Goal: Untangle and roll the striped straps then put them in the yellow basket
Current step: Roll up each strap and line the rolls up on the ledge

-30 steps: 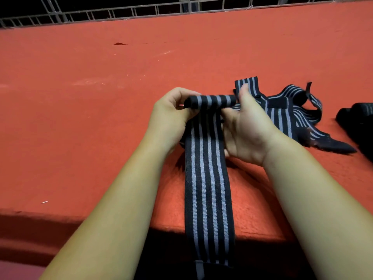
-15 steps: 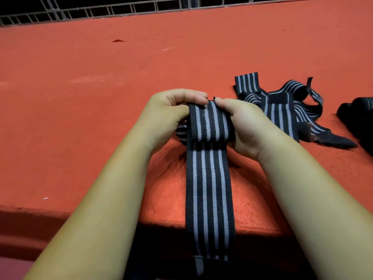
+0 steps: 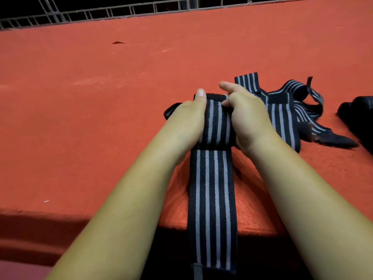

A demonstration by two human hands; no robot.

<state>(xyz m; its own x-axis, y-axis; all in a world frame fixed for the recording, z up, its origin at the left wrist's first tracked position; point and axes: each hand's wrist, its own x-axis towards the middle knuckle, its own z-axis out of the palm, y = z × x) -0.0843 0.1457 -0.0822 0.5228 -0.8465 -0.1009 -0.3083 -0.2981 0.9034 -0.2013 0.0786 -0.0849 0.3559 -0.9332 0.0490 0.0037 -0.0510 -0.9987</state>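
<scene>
Since half a second ago both hands have turned the coil over once more, and we see the wound part of the striped strap [image 3: 217, 122] standing fatter between them than it did. The left hand [image 3: 187, 118] clamps the coil's left end, thumb laid flat along its top; its other fingers are hidden underneath. The right hand [image 3: 249, 118] grips the right end with curled fingers, one of them reaching over the far edge. So both hands are closed on the same strap, held just above the near part of the red surface [image 3: 101, 118]. From the coil a long flat tail runs back toward us and drops over the near edge, its end low in the picture. We judge the rolling of this strap well begun but not finished, since that whole tail is yet to be wound in. Just behind the right hand the tangled straps [image 3: 282, 110] lie in a loose heap, waiting their turn. A dark bundle [image 3: 357, 116] sits at the right border, too dim for us to identify. The yellow basket is nowhere in view. Beyond the far edge of the surface runs a metal railing [image 3: 101, 13] against darkness.
</scene>
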